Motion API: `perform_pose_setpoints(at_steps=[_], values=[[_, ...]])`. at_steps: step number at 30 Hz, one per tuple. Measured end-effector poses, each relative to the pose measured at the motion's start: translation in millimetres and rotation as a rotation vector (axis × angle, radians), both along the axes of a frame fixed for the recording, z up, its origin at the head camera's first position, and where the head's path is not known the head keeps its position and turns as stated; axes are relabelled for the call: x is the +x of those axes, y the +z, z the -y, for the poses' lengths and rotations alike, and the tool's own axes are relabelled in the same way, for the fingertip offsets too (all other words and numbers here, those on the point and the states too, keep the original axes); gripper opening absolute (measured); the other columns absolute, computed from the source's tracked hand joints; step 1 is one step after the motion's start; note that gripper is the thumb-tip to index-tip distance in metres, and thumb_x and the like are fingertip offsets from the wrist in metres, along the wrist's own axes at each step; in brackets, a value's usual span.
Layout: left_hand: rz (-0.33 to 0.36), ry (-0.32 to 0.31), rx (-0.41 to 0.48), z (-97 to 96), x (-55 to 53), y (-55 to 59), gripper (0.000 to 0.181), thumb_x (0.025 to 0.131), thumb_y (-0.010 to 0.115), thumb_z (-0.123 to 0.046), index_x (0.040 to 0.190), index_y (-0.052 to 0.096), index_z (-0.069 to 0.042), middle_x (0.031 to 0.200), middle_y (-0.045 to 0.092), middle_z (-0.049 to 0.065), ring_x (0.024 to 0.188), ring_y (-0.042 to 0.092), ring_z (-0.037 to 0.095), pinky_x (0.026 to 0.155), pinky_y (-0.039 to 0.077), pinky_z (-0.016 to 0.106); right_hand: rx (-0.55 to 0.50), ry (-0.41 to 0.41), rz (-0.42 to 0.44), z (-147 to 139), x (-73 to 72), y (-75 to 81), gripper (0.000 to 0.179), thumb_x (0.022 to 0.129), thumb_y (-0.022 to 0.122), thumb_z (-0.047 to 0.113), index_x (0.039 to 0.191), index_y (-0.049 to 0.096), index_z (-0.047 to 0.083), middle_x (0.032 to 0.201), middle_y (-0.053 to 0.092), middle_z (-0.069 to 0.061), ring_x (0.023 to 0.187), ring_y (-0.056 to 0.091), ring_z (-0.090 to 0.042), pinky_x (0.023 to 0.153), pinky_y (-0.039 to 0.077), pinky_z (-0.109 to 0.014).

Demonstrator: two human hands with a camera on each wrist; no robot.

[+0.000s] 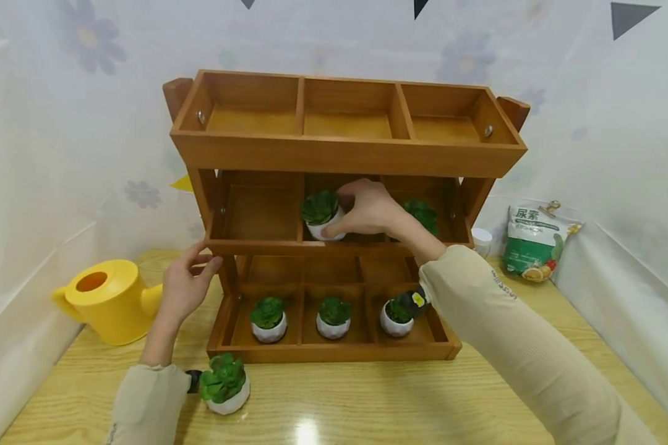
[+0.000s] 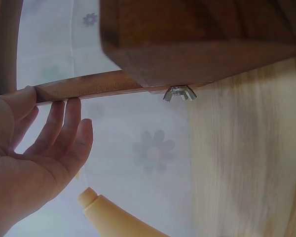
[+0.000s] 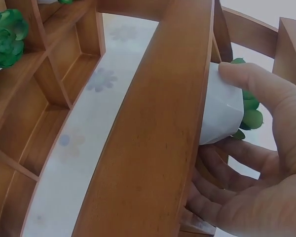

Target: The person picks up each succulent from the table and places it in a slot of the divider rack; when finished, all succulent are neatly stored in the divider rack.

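My right hand (image 1: 370,207) grips a succulent in a white faceted pot (image 1: 327,231) at the middle compartment of the wooden shelf's middle tier. In the right wrist view, thumb and fingers lie around that pot (image 3: 222,106), partly behind the tier's front board (image 3: 148,118). At the left side of the wooden shelf (image 1: 345,157), my left hand (image 1: 186,281) pinches a wooden bar (image 2: 89,86) of its frame between thumb and fingers. Another succulent (image 1: 421,215) sits in the middle tier's right compartment, partly hidden by my right arm.
Potted succulents (image 1: 269,320) fill the bottom tier's three compartments. One more potted succulent (image 1: 225,383) stands on the table beside my left sleeve. A yellow watering can (image 1: 111,303) is at the left. A green-and-white bag (image 1: 537,244) and a white-lidded jar (image 1: 482,240) stand at the right.
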State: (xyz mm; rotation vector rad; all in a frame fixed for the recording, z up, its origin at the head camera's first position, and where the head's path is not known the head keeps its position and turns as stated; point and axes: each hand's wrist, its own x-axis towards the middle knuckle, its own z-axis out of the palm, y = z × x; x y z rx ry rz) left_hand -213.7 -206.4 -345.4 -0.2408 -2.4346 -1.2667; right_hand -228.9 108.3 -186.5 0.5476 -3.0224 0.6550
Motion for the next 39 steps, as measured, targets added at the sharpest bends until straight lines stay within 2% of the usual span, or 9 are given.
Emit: perform_pose_setpoints(at_steps=[5, 12, 19, 22, 26, 30, 35, 39], values=[[-0.001, -0.006, -0.002, 0.6, -1.2, -0.7, 0.047, 0.099, 0.054, -0.021, 0.141, 0.046, -0.001, 0.117, 0.060, 0.032, 0.098, 0.062, 0.049, 0.080, 0.052, 0.057, 0.013, -0.004, 0.021, -0.6, 0.9, 1.8, 0.070, 0.072, 0.079, 0.043, 0.129, 0.059, 0.007, 0.124, 0.059, -0.009, 0.109, 0.055, -0.027, 0.091, 0.048, -0.044], [-0.005, -0.003, 0.003, 0.3, -0.7, 0.0, 0.048, 0.099, 0.055, -0.021, 0.140, 0.046, 0.000, 0.115, 0.061, 0.033, 0.097, 0.062, 0.049, 0.080, 0.052, 0.057, 0.033, -0.027, 0.056, -3.8, 2.2, 4.5, 0.080, 0.073, 0.078, 0.041, 0.139, 0.049, 0.006, 0.138, 0.049, -0.012, 0.123, 0.047, -0.031, 0.098, 0.044, -0.046], [-0.001, -0.002, -0.003, 0.3, 0.1, 0.3, 0.048, 0.099, 0.055, -0.021, 0.141, 0.045, 0.000, 0.116, 0.060, 0.033, 0.099, 0.062, 0.049, 0.081, 0.052, 0.058, 0.022, 0.009, 0.027, -7.1, 4.1, 6.6, 0.072, 0.073, 0.079, 0.036, 0.133, 0.054, 0.005, 0.127, 0.057, -0.011, 0.115, 0.053, -0.029, 0.095, 0.046, -0.045], [0.004, -0.006, 0.001, 0.6, 0.5, 0.4, 0.047, 0.099, 0.054, -0.021, 0.141, 0.045, -0.001, 0.117, 0.060, 0.033, 0.100, 0.061, 0.050, 0.082, 0.051, 0.058, 0.034, 0.032, 0.007, -7.6, 4.1, 5.8, 0.071, 0.074, 0.078, 0.034, 0.133, 0.054, 0.003, 0.127, 0.058, -0.013, 0.115, 0.053, -0.030, 0.096, 0.046, -0.045], [0.006, -0.008, 0.004, 0.8, 0.8, 0.3, 0.047, 0.099, 0.054, -0.021, 0.141, 0.045, -0.001, 0.117, 0.059, 0.033, 0.101, 0.061, 0.050, 0.082, 0.051, 0.058, 0.047, 0.049, 0.006, -4.4, 3.5, 4.3, 0.077, 0.075, 0.078, 0.041, 0.136, 0.050, 0.003, 0.130, 0.055, -0.014, 0.116, 0.053, -0.030, 0.096, 0.045, -0.045], [0.006, -0.007, 0.007, 0.8, 0.6, -0.3, 0.046, 0.099, 0.054, -0.020, 0.140, 0.046, -0.001, 0.117, 0.059, 0.033, 0.100, 0.061, 0.050, 0.082, 0.051, 0.058, 0.027, 0.038, 0.017, -0.5, 3.8, 3.7, 0.084, 0.073, 0.078, 0.049, 0.139, 0.048, 0.005, 0.131, 0.055, -0.012, 0.115, 0.053, -0.029, 0.095, 0.046, -0.046], [0.020, -0.005, 0.007, 0.7, -0.3, -0.5, 0.048, 0.099, 0.054, -0.022, 0.141, 0.044, 0.000, 0.118, 0.059, 0.032, 0.101, 0.061, 0.050, 0.082, 0.051, 0.058, 0.014, 0.007, 0.009, -4.4, 4.8, 3.9, 0.082, 0.071, 0.081, 0.047, 0.136, 0.052, 0.007, 0.127, 0.057, -0.011, 0.113, 0.053, -0.028, 0.094, 0.046, -0.046], [0.015, -0.004, 0.007, 1.2, 0.1, -1.6, 0.048, 0.099, 0.054, -0.022, 0.141, 0.045, 0.000, 0.117, 0.059, 0.032, 0.100, 0.061, 0.050, 0.082, 0.051, 0.058, 0.021, 0.004, 0.007, -8.1, 5.1, 3.0, 0.082, 0.070, 0.082, 0.045, 0.137, 0.051, 0.006, 0.131, 0.054, -0.011, 0.117, 0.051, -0.029, 0.096, 0.045, -0.046]])
